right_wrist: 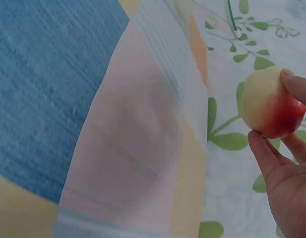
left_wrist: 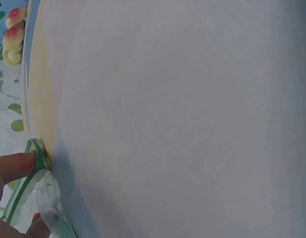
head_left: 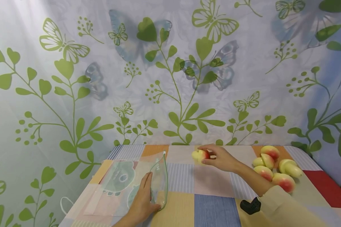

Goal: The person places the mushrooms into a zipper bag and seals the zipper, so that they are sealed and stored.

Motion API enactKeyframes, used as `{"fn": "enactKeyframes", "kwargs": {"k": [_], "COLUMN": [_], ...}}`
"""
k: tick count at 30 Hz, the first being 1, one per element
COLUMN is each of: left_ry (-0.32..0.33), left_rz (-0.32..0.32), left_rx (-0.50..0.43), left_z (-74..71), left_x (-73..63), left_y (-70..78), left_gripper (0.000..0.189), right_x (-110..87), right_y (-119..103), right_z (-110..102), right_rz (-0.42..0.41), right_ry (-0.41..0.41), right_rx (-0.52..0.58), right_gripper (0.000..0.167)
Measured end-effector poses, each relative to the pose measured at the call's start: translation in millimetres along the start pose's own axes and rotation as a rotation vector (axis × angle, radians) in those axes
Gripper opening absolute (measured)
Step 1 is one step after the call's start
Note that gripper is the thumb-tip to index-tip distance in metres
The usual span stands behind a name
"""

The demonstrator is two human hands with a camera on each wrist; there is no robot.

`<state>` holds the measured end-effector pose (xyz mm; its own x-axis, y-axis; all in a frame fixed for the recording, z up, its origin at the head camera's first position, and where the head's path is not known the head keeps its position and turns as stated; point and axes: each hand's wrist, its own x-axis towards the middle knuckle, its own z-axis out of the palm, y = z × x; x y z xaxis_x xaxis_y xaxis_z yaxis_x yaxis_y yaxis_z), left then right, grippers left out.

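My right hand [head_left: 220, 159] pinches a yellow fruit with a red blush [head_left: 200, 155] between thumb and fingers, over the back middle of the table. It looks round in the right wrist view [right_wrist: 272, 104]. At the front left, my left hand [head_left: 143, 198] holds the mouth of a clear zip bag [head_left: 117, 201] with a green zip edge and pale green cartoon prints. In the left wrist view one digit presses the green zip edge [left_wrist: 41, 156] and another shows beside the clear plastic. The bag's mouth gapes toward the right. Part of its edge is hidden behind the left hand.
Several similar yellow-and-red fruits [head_left: 284, 183] lie heaped at the table's right side, beside the right forearm. A patchwork cloth [head_left: 213, 209] covers the table. A leaf-and-butterfly curtain [head_left: 170, 94] hangs behind it. A white cord loop [head_left: 63, 205] shows at the left edge.
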<state>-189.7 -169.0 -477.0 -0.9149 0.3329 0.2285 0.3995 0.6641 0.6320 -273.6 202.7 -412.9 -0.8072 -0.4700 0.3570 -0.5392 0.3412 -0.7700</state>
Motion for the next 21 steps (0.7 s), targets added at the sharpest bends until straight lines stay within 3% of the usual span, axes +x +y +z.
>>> {"fn": "enactKeyframes", "kwargs": {"k": [9, 21], "left_ry": [-0.001, -0.007], "left_rz": [0.002, 0.021], "left_rx": [0.007, 0.001], "left_z": [-0.5, -0.7], "left_x": [0.0, -0.6], "left_y": [-0.7, -1.1], "left_gripper": [0.124, 0.125], "right_x": [15.8, 36.8], "right_y": [4.9, -0.8], "right_z": [22.2, 55.1], "right_rz": [-0.044, 0.019], "right_ry": [-0.014, -0.027], "right_rx": [0.018, 0.048], "right_gripper": [0.054, 0.059]}}
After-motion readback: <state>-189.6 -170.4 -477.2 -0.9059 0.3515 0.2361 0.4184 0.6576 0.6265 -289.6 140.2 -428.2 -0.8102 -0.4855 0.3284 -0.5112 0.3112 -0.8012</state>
